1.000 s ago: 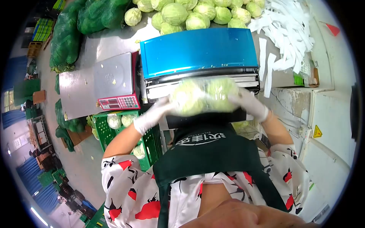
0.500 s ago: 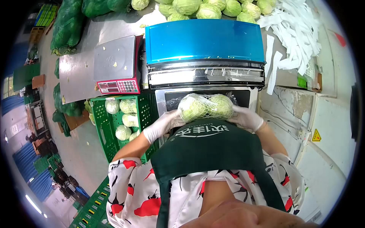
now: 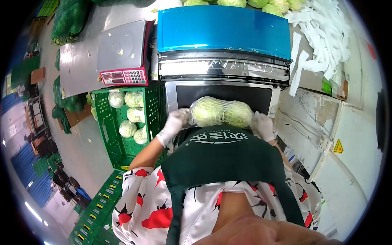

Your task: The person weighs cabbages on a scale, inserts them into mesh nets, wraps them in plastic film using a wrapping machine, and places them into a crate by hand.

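Two pale green cabbages [image 3: 220,112] in white netting lie side by side in clear plastic wrap, in front of my apron. My left hand [image 3: 177,121], in a white glove, pinches the wrap at the left end of the pair. At the right end, my gloved right hand [image 3: 263,125] has its fingers closed on the wrap. Both hands are at the near edge of the wrapping machine's dark plate [image 3: 228,93]. Behind the plate are its film rollers [image 3: 224,67] and blue cover [image 3: 224,30]. My fingertips are partly hidden.
A green crate [image 3: 118,153] with several netted cabbages stands at the left. Beyond it sits a red and grey weighing scale [image 3: 122,49]. White netting strips [image 3: 320,36] pile up at the far right. Loose cabbages [image 3: 232,3] and green mesh sacks [image 3: 69,18] lie at the back.
My hands have shifted from cupping the cabbages' sides to gripping the wrap at both ends. The cabbages appear more tightly side by side, and the view has tilted slightly.
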Tool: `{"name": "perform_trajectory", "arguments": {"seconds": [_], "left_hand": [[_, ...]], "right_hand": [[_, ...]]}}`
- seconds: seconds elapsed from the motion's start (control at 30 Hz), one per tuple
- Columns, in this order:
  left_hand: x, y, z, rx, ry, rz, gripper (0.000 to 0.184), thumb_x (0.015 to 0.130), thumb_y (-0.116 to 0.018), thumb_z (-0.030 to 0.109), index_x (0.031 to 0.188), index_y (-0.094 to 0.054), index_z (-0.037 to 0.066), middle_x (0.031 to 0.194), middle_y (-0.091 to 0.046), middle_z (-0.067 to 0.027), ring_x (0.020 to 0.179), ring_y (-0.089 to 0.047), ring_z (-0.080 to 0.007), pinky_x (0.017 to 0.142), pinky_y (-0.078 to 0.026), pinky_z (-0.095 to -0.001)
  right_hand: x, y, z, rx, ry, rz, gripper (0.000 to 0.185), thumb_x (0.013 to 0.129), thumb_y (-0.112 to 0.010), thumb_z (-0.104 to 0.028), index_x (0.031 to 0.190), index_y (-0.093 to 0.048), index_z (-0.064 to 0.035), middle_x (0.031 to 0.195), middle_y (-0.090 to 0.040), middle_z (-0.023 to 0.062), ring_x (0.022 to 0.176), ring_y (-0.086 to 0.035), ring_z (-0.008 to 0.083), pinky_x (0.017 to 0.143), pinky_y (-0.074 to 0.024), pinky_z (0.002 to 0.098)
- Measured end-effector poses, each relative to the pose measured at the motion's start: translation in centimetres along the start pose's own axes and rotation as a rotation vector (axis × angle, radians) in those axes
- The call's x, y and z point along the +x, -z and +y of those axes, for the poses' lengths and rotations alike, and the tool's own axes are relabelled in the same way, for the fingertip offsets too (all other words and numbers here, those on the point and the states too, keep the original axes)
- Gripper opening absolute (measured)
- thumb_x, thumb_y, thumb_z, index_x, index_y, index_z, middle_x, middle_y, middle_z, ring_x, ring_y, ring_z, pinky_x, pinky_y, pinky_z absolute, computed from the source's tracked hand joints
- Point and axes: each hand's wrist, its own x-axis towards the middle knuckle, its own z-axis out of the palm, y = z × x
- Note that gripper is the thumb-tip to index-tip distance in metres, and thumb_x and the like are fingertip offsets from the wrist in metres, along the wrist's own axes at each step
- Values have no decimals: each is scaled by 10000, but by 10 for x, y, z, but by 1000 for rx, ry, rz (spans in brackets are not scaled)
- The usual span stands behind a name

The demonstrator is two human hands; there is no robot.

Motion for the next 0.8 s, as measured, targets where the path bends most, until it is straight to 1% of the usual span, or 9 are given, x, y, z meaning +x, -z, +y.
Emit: {"name": "perform_trajectory", "arguments": {"seconds": [0.07,0.17,0.23,0.33,0.43,0.53,0.63,0.77,0.8], "left_hand": [[11,-23,-37,55,21,-56,210,986,-522,96,1036,-707,9,834,-653,-8,724,-558,-70,656,-465,-249],[23,-38,-22,-277,144,-188,218,983,-573,104,1113,-698,-18,981,-709,-42,872,-644,-112,787,-523,-267],[19,-45,-4,-408,-40,-149,259,1001,-559,124,1176,-680,-24,1086,-715,-77,954,-668,-133,841,-533,-267],[17,-48,68,-306,-251,-113,254,994,-530,128,1089,-686,-49,991,-715,-76,889,-660,-134,813,-529,-278],[16,-50,123,-427,-387,-236,311,978,-573,280,828,-659,21,864,-657,-40,826,-606,-111,737,-469,-261],[-15,-60,156,-920,-383,-450,449,943,-593,342,1219,-620,-11,1138,-645,-174,1148,-592,-275,1006,-458,-374],[-19,-43,113,-932,-266,-654,627,983,-493,395,1392,-451,-78,1371,-532,-267,1297,-502,-385,1133,-360,-466],[-25,-18,113,-1283,-133,-422,701,1011,-399,504,1397,-435,-80,1372,-530,-258,1280,-518,-366,1125,-364,-483],[-33,-2,120,-1392,-213,-458,779,991,-389,603,1438,-400,-35,1404,-514,-221,1293,-509,-343,1122,-365,-482]], "right_hand": [[-15,-40,-5,85,-267,-35,164,926,-597,-129,1039,-676,-39,770,-645,116,723,-649,280,655,-515,372],[-1,-33,-33,850,-560,-122,264,931,-609,-127,1176,-657,-40,998,-716,115,884,-690,217,768,-541,340],[-9,-42,-28,974,-464,-28,294,945,-602,-133,1213,-644,-21,1102,-704,110,958,-677,180,823,-538,333],[48,19,-97,500,-115,-213,244,981,-579,-191,1140,-658,-24,1121,-700,103,1041,-658,241,937,-509,350],[65,27,-112,1867,-601,-133,287,1027,-479,-300,1044,-644,-65,1162,-674,124,1121,-606,280,1015,-456,421],[83,50,-148,2118,-321,-501,558,1062,-277,-463,1310,-513,-22,1449,-444,223,1328,-439,354,1113,-359,500],[92,83,-173,1864,-319,-541,881,984,-225,-689,1496,-298,24,1487,-411,235,1332,-455,348,1138,-336,478],[108,56,-176,1051,-92,-580,658,1022,-355,-492,1416,-441,28,1384,-534,168,1261,-530,252,1076,-407,389],[113,51,-195,1173,-141,-581,630,1026,-350,-466,1404,-462,25,1366,-553,154,1248,-541,236,1071,-407,380]]}}
